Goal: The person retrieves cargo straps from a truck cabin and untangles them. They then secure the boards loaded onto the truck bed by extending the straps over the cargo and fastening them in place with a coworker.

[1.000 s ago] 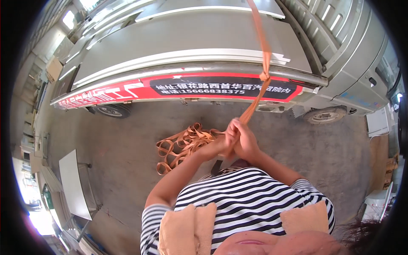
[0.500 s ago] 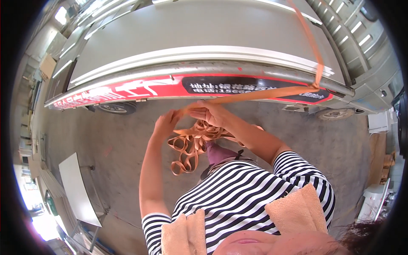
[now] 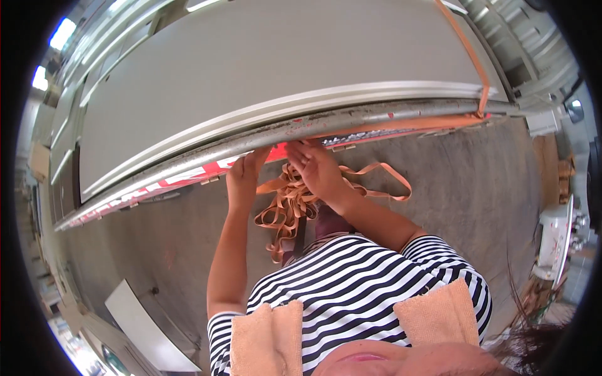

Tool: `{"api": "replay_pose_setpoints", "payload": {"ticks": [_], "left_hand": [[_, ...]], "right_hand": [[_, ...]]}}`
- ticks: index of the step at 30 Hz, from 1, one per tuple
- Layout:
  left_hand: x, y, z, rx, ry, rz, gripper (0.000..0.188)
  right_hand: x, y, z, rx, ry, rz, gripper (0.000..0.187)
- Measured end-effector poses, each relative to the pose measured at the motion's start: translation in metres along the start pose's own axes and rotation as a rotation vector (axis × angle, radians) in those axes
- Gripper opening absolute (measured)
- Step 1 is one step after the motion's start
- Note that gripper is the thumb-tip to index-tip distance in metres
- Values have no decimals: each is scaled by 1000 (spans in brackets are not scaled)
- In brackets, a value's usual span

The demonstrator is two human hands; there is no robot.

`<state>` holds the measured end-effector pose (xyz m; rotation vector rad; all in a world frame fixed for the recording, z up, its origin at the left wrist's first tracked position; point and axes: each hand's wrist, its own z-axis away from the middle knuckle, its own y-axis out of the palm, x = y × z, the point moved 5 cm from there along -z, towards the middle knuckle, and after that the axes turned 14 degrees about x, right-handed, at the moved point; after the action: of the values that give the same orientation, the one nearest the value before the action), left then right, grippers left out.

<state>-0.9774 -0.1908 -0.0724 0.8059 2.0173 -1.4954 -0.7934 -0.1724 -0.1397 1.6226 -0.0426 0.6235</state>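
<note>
An orange webbing strap (image 3: pixel 469 47) comes down over the stacked grey panels (image 3: pixel 282 50), bends at the metal rail (image 3: pixel 351 119) and runs left along it toward my hands. My left hand (image 3: pixel 241 182) is closed on the strap just below the rail, its fingertips partly hidden under the rail. My right hand (image 3: pixel 316 172) is beside it, palm partly showing and fingers stretched out, close to the strap. Below my hands hangs a tangled bunch of the same strap (image 3: pixel 285 213), with one loop reaching right past my right forearm.
A red and black printed side board (image 3: pixel 188 178) sits below the rail. On the floor at left leans a white panel (image 3: pixel 141 326). At right stand a white round-edged object (image 3: pixel 555 244) and a white box (image 3: pixel 542 122). Grey concrete floor (image 3: pixel 451 188) lies beneath.
The view has tilted and come nearer the rail. Both hands are now right up against the rail, and the strap lies closer along it. A loop of strap has swung out to the right.
</note>
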Motion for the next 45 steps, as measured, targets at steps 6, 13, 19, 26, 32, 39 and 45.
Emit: {"api": "replay_pose_setpoints", "payload": {"ticks": [6, 13, 19, 26, 32, 39, 45], "left_hand": [[-26, -28, 92, 531, -664, 1183, 28], [-57, -19, 166, 494, -574, 1001, 28], [-67, -11, 146, 795, -104, -150, 30], [-112, -6, -20, 297, 616, -729, 61], [-81, 21, -55, 372, 640, -791, 68], [-73, 28, -57, 300, 698, -900, 63], [-75, 29, -58, 277, 787, -945, 55]], "right_hand": [[-58, 65, -3, 67, 298, -104, 35], [-89, 55, 18, -144, 191, -468, 34], [-51, 59, 48, -116, 286, 69, 31], [33, 19, 29, 11, -18, 1355, 35], [38, -1, 15, -31, -278, 1695, 37], [-71, -16, -14, -533, -63, 297, 44], [-113, 2, -54, -314, -51, -344, 40]]}}
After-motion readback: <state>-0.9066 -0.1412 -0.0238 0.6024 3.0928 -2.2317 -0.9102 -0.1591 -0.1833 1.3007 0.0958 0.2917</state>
